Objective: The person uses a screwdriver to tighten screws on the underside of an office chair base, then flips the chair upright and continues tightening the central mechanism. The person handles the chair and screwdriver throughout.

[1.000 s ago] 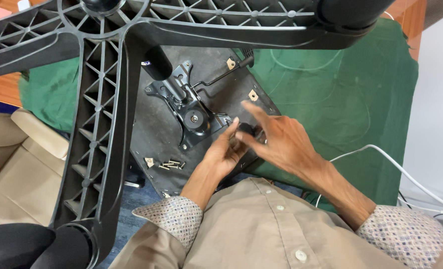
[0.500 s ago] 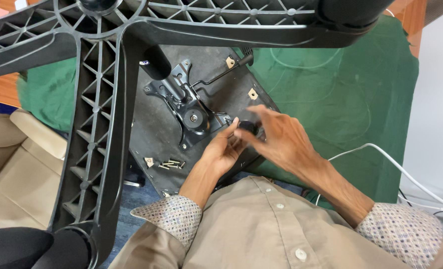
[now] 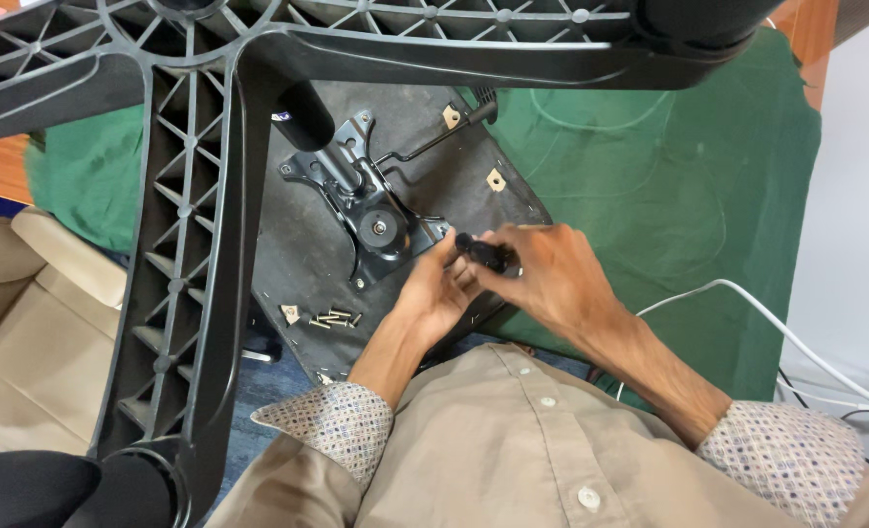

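Fingers of the right hand (image 3: 542,274) and left hand (image 3: 434,293) close together on a small black tool handle (image 3: 486,254) (now raised slightly), at the seat underside's (image 3: 307,254) near edge beside the metal mechanism plate (image 3: 376,225). Loose screws (image 3: 332,318) lie left; open green cloth (image 3: 650,176) lies right.

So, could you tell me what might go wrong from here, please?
1. The loose screws lie near the edge of the upturned seat underside; a nudge from the left hand could scatter them.
2. The small black tool held between both hands, right hand on top, might slip.
3. The chair's star base looms close overhead and could bump the person.
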